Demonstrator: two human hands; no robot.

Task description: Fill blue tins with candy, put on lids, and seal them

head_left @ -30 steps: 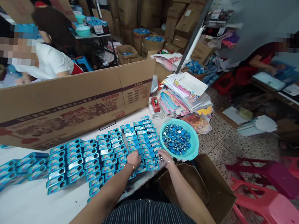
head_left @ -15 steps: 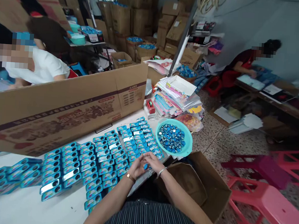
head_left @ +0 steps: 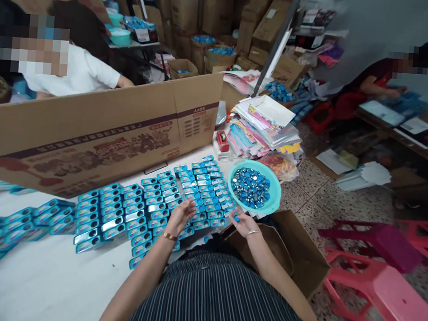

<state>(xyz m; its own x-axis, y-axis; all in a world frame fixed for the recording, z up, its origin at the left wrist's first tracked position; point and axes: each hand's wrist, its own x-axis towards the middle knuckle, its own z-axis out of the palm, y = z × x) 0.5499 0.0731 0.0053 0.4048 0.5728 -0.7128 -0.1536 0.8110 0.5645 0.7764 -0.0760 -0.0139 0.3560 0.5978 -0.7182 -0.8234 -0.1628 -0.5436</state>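
Rows of flat blue boxes with dark round holes stand on the white table in front of me. Over these rows is my left hand, its fingers curled together. Whatever may be between those fingertips is too small to make out. My right hand is by the right end of the rows, closed around a small blue disc. Beyond it sits a turquoise basin holding many blue and silver discs. Another small blue piece shows near the table's front edge, between my forearms.
A long cardboard panel stands along the table's far side. Stacked papers and a red tape dispenser are behind the basin. An open carton is below right, beside pink stools. Other people sit left and right.
My hands were together near the table's front edge; now they are apart, the left moved left over the boxes and the right moved right towards the basin. The view has shifted slightly.
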